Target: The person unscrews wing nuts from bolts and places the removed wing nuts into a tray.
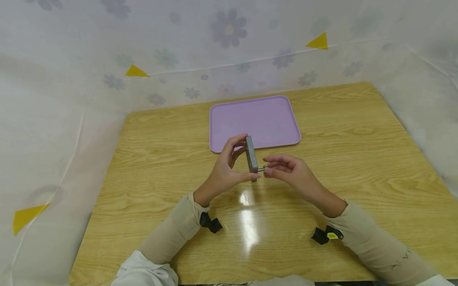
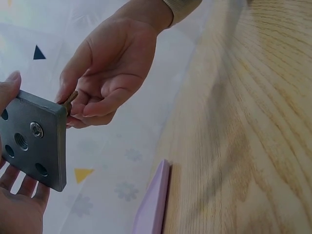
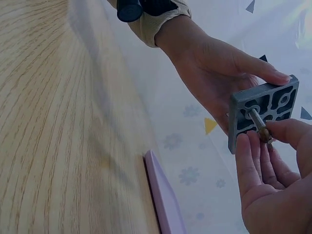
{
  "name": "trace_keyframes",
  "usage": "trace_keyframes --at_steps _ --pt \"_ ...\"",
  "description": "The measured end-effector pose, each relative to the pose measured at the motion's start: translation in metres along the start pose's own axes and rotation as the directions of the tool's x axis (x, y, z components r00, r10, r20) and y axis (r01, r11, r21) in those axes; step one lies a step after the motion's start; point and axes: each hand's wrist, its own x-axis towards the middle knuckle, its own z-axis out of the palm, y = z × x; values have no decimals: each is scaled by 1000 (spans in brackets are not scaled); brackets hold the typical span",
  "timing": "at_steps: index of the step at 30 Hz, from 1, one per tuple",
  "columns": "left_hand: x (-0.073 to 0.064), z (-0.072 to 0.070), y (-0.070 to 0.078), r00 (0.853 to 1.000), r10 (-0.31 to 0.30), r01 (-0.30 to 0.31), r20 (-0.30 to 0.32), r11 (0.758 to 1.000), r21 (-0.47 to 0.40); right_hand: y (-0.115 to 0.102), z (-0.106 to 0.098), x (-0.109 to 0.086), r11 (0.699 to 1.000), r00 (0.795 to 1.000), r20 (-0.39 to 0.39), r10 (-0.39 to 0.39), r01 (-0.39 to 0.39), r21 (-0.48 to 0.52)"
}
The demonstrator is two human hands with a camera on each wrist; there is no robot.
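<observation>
My left hand (image 1: 229, 166) grips a grey square plate (image 1: 251, 155) by its edges and holds it upright above the table. Several round holes pierce the smooth face of the plate (image 2: 34, 141), and a bolt head (image 2: 36, 129) sits in one of them. From the ribbed side, seen in the right wrist view, the bolt's threaded shank (image 3: 256, 118) sticks out. With thumb and fingers my right hand (image 1: 295, 172) pinches a brass-coloured wing nut (image 3: 264, 135) at the end of this shank. Fingers partly cover the wing nut.
A lilac tray (image 1: 255, 119) lies on the wood-grain table (image 1: 161, 171), just beyond my hands. Pale flowered sheeting (image 1: 200, 47) hangs behind and along both sides of the table. Yellow triangles (image 1: 136, 71) mark the sheeting.
</observation>
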Motion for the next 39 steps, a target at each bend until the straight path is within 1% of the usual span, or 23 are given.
trace_keyframes --at_steps 2,4,7,10,13,15,18,21,24,26,29,33,36,39 --pt "0 0 0 1000 3 -3 -1 1000 5 1 0 0 999 1000 -10 -16 16 -42" --pt "0 0 -1 1000 9 -9 -2 1000 10 1 0 1 997 999 -11 -46 45 -61" --pt "1 0 -2 1000 15 -15 -1 1000 13 2 0 2 991 993 6 -114 115 -66" --pt "1 -1 -2 1000 12 -12 -1 1000 12 3 -1 2 981 982 38 -184 186 -49" --pt "1 -1 -2 1000 11 -11 0 1000 12 2 -1 2 974 975 53 -218 220 -46" --pt "1 -1 -2 1000 15 -15 -1 1000 12 1 -1 1 974 975 46 -218 220 -53" --pt "2 -1 -2 999 33 -33 -5 999 17 2 -2 1 975 981 -8 -196 194 -104" --pt "2 -1 -3 999 44 -43 -11 999 18 5 -5 1 978 983 -66 -169 159 -135" --pt "2 -1 -3 999 43 -43 -13 999 12 8 -9 0 985 987 -88 -137 127 -117" --pt "2 -1 -3 999 42 -41 -13 999 9 8 -10 -1 990 991 -85 -103 94 -110" --pt "3 -1 -3 999 47 -47 -12 999 9 7 -11 -2 994 997 -71 -14 6 -108" --pt "3 -1 -4 999 53 -52 -12 999 11 5 -8 -2 992 996 -17 84 -85 -93" --pt "3 -1 -5 999 51 -51 -10 999 11 3 -6 -1 992 993 0 118 -117 -54" --pt "3 -2 -5 999 50 -49 -10 999 10 2 -5 0 992 993 -4 122 -122 -18"
